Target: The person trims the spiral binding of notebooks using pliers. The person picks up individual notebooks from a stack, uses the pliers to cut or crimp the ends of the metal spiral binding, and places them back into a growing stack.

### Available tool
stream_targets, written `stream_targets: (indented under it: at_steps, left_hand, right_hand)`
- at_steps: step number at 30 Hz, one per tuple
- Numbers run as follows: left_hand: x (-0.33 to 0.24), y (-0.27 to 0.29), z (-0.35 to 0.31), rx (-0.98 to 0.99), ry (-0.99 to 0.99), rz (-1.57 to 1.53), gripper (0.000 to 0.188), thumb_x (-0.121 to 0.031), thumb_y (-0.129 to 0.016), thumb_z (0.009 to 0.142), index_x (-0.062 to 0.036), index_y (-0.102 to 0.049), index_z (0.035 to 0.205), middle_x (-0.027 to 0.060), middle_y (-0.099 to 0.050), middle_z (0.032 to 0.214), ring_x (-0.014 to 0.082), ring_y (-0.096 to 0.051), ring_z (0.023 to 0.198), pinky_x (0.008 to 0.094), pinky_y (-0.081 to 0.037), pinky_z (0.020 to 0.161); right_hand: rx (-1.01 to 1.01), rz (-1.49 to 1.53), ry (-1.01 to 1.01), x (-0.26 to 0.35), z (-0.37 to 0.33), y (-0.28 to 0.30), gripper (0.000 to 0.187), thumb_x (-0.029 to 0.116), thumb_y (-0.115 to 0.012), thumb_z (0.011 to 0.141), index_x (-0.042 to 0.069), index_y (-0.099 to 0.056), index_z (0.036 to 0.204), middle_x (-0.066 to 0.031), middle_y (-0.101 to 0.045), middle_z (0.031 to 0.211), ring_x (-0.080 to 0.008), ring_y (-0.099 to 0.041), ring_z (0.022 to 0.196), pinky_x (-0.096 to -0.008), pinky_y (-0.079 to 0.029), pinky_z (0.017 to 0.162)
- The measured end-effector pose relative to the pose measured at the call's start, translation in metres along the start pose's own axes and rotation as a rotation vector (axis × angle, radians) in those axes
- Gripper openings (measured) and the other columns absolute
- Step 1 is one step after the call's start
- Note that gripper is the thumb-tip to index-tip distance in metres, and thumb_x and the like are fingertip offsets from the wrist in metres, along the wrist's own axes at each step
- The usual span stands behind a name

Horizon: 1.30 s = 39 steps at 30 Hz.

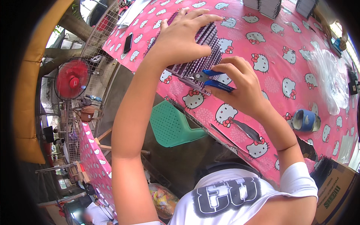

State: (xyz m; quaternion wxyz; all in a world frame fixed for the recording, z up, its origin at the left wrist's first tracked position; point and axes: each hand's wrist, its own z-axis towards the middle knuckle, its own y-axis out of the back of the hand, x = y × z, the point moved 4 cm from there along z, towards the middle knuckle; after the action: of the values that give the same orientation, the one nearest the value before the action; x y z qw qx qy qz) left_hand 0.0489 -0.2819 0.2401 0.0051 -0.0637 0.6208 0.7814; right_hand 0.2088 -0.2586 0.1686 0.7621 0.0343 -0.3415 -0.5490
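A stack of spiral-bound notebooks (208, 44), with rows of purplish wire coils showing, lies near the left edge of the table. My left hand (183, 39) rests across its top, fingers spread. In my right hand (240, 80) is a pair of wire cutters (219, 83) with blue handles. Their jaws touch or nearly touch the coil ends at the stack's near corner; whether a wire sits between them is too small to tell.
A pink patterned cloth covers the table (288, 71). On it lie a phone (128, 43), a dark pointed strip (245, 129), a blue roll (303, 120), a clear plastic bag (330, 78) and more notebooks (266, 7). A green stool (170, 123) stands beside the table; another person's hand (343, 41) is at far right.
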Motion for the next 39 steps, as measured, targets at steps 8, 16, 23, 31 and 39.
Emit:
stream_targets:
  at_steps: [8, 16, 23, 31, 39]
  left_hand:
    - [-0.001, -0.001, 0.000, 0.002, -0.022, 0.046, 0.072, -0.027, -0.066, 0.062, -0.0333, -0.049, 0.132, -0.0012, -0.040, 0.145, 0.0396, -0.029, 0.137, 0.0725, -0.019, 0.103]
    - [-0.015, 0.006, 0.003, 0.118, -0.007, 0.101, 0.068, -0.023, -0.069, 0.067, -0.0271, -0.049, 0.132, 0.0032, -0.040, 0.144, 0.0366, -0.033, 0.135, 0.0656, -0.021, 0.107]
    - [-0.014, 0.011, 0.006, 0.124, -0.113, 0.022, 0.065, -0.017, -0.064, 0.061, -0.0172, -0.050, 0.124, 0.0149, -0.046, 0.134, 0.0377, -0.037, 0.129, 0.0536, -0.028, 0.106]
    - [-0.012, 0.011, 0.009, 0.162, -0.144, -0.041, 0.072, -0.017, -0.065, 0.061, -0.0160, -0.047, 0.130, 0.0182, -0.044, 0.135, 0.0386, -0.039, 0.128, 0.0476, -0.029, 0.109]
    - [-0.012, 0.007, 0.008, 0.155, -0.111, 0.045, 0.080, -0.018, -0.068, 0.059, -0.0191, -0.044, 0.135, 0.0223, -0.035, 0.146, 0.0389, -0.033, 0.135, 0.0467, -0.029, 0.110]
  right_hand:
    - [0.190, 0.426, -0.333, -0.016, -0.001, -0.018, 0.037, 0.028, -0.081, 0.069, 0.002, -0.065, 0.091, -0.0093, -0.064, 0.079, -0.0200, -0.063, 0.071, -0.0333, -0.050, 0.065]
    - [0.401, 0.567, -0.542, -0.025, -0.008, -0.019, 0.039, 0.029, -0.080, 0.075, 0.000, -0.064, 0.096, -0.0081, -0.067, 0.087, -0.0193, -0.065, 0.080, -0.0312, -0.053, 0.071]
    - [0.008, 0.084, -0.015, -0.009, -0.009, -0.010, 0.046, 0.024, -0.080, 0.068, 0.003, -0.058, 0.103, -0.0114, -0.059, 0.093, -0.0313, -0.056, 0.087, -0.0409, -0.046, 0.078]
    - [0.561, 0.841, -0.761, -0.037, -0.004, -0.026, 0.034, 0.028, -0.076, 0.079, -0.002, -0.065, 0.091, -0.0083, -0.066, 0.078, -0.0169, -0.066, 0.070, -0.0305, -0.052, 0.062]
    - [0.308, 0.301, -0.280, -0.022, -0.012, -0.010, 0.040, 0.028, -0.077, 0.074, 0.004, -0.061, 0.101, -0.0108, -0.062, 0.092, -0.0257, -0.062, 0.083, -0.0374, -0.049, 0.073]
